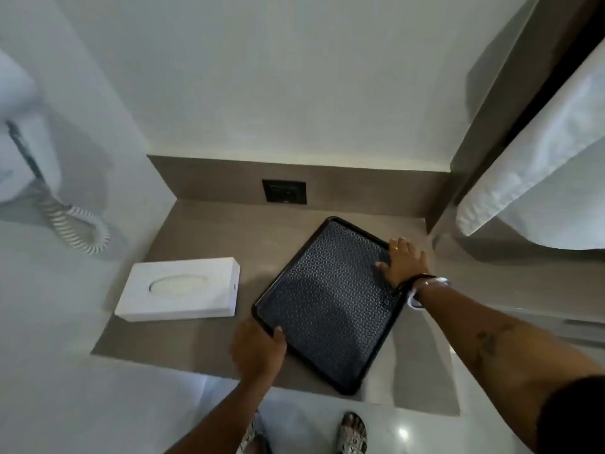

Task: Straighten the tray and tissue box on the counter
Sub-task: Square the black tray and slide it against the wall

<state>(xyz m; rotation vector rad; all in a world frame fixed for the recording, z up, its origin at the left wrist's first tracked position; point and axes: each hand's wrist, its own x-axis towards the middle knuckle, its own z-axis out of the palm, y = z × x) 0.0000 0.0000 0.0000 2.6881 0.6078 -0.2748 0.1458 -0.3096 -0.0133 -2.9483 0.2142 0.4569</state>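
Nearest the camera, a sandalled foot was seen on the pale glossy floor, below the front edge of the grey-brown worktop. The tray, black-rimmed with a dark patterned lining, was laid on the worktop at a skew, one corner reaching to the front edge and the opposite corner pointing toward the back wall. Nothing was held in the tray. The left hand was clamped on the tray's near-left corner, thumb over the rim and on the lining. The right hand was pressed on the far-right edge, fingers spread apart over the rim, with bands worn at the wrist.

To the left of the tray, apart from it, the tissue box was set flat on the worktop, white, with an oval opening on top in which pale tissue was shown; it was touched by neither hand. Farther back, a dark socket plate was fixed in the low upstand. A coiled cord was hung on the left wall, and white cloth was draped at the right.
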